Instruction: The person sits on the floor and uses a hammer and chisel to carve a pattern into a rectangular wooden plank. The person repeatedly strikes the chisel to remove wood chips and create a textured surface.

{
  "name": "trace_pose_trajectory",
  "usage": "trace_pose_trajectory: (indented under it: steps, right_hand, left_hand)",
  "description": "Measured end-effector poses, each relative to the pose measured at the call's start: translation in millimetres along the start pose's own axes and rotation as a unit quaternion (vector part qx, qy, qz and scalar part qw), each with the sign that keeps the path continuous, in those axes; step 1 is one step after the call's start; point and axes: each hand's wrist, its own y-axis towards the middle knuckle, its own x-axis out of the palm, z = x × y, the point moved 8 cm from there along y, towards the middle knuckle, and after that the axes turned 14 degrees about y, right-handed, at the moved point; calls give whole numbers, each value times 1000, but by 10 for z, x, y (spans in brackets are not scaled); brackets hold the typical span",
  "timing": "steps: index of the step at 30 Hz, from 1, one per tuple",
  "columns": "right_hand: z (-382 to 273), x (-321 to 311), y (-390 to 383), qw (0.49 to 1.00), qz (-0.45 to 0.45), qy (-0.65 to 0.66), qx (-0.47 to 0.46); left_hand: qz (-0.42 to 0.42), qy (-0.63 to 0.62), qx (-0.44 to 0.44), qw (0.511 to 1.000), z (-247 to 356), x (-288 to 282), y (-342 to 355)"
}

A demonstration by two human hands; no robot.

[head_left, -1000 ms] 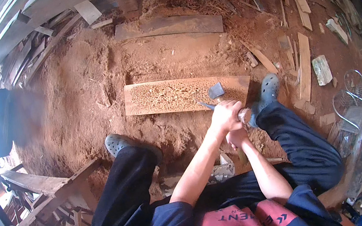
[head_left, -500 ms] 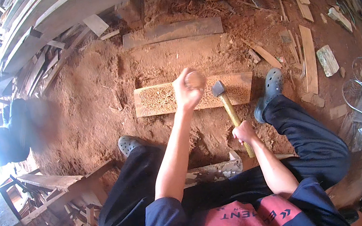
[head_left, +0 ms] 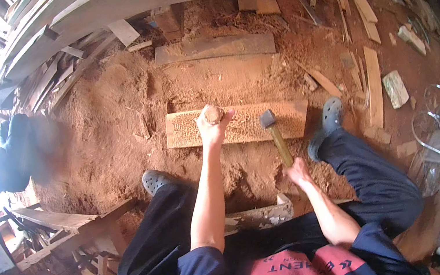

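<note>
A wooden board [head_left: 282,120] lies crosswise on the dirt between my feet, its upper face covered with small pits or chips. Over its left half, my left hand [head_left: 212,133] is closed around a round-ended wooden piece [head_left: 215,115], seen end-on; whatever part of it reaches below my fingers is hidden. My right hand [head_left: 298,172] grips the lower handle of a hammer [head_left: 278,142]. The dark, blocky hammer head is over the right half of the board, apart from my left hand. Whether the head touches the wood, I cannot tell.
Another plank [head_left: 216,49] lies farther off, with stacked timber [head_left: 131,0] behind it. Narrow offcuts [head_left: 374,86] and a pale block [head_left: 396,89] are scattered to the right. A wire rack [head_left: 435,123] stands at far right, and a wooden frame [head_left: 58,219] at left.
My left hand has shifted left along the board with the round-ended wooden piece. The hammer stays in my right hand, nearly where it was. The whole view has tilted slightly.
</note>
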Motion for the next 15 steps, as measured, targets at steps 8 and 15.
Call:
trace_pose_trajectory:
  steps: [8, 15]
  right_hand:
    - [-690, 87, -695, 961, -65, 268, 7]
    - [-1367, -38, -1024, 970, -116, 126, -169]
  left_hand:
    - [-12, 42, 24, 999, 3, -37, -1]
    - [-50, 102, 92, 989, 122, 163, -81]
